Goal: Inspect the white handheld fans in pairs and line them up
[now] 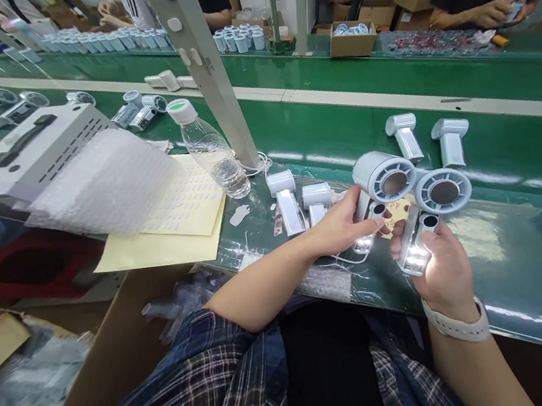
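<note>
My left hand [341,221] is closed around a light-blue handheld fan [370,169], its round grille with a dark centre facing me. In my right hand [445,266] is a second handheld fan [453,204] of the same kind, gripped by its shiny silver handle. The two fan heads are side by side and appear to touch. Two more fans, a left one [288,207] and a right one [317,196], lie on the bench just beyond my left forearm. Under the held fans is a small yellowish paper [396,215] with red writing.
A water bottle [213,150] stands beside a metal post [212,70]. Yellow label sheets [166,244] and bubble wrap [101,180] lie to the left. On the green belt [338,109] rest two fans [451,137]. Co-workers sit across, near rows of blue cups [112,40].
</note>
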Motion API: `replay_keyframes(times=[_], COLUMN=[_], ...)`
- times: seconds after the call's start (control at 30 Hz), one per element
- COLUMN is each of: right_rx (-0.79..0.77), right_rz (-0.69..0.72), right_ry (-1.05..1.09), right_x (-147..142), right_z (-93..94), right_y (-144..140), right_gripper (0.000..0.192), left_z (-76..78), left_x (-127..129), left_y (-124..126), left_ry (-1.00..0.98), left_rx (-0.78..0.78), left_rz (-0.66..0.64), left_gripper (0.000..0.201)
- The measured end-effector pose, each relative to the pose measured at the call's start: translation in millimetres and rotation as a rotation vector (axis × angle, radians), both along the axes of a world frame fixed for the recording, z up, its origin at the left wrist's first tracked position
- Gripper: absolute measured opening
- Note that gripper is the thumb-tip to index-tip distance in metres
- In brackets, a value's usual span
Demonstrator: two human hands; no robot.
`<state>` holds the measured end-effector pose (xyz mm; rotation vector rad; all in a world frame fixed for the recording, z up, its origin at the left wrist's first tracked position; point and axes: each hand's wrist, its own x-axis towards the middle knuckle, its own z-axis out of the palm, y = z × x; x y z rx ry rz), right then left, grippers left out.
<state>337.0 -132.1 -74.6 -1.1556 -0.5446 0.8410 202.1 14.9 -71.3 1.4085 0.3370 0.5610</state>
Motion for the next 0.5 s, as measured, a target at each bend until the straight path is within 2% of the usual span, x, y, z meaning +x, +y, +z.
replay_keyframes(times=[0.1, 0.2, 0.27, 0.33, 0.43, 0.5], right_rx=[-0.006, 0.027, 0.032, 0.023, 0.008, -0.002], right_rz=[-0.070, 0.019, 0.088, 0.087, 0.085, 0.075], right_ry=[0.029, 0.129, 0.199, 0.213, 0.190, 0.173], right_x=[4.6, 9.1, 9.6, 7.6, 2.3, -0.9], right_z=[-2.6, -6.4, -7.5, -6.7, -2.8, 0.6], right_y=[1.7, 2.3, 3.0, 3.9, 3.3, -0.2], right_gripper=[0.029, 0.033, 0.044, 0.049, 0.049, 0.047], left_z=[2.0, 2.3, 1.3, 0.4, 1.7, 4.3], left_x=[-0.5, 0.6, 1.1, 0.5, -3.1, -6.7], left_y=[0.0, -1.7, -3.4, -4.7, -6.3, -7.3], left_ry=[0.121, 0.161, 0.129, 0.097, 0.051, -0.014], left_rx=[0.078, 0.033, -0.068, -0.150, -0.143, -0.109], left_rz=[0.049, 0.108, 0.087, 0.045, 0.022, -0.002], left_gripper=[0.066, 0.075, 0.069, 0.058, 0.045, 0.046])
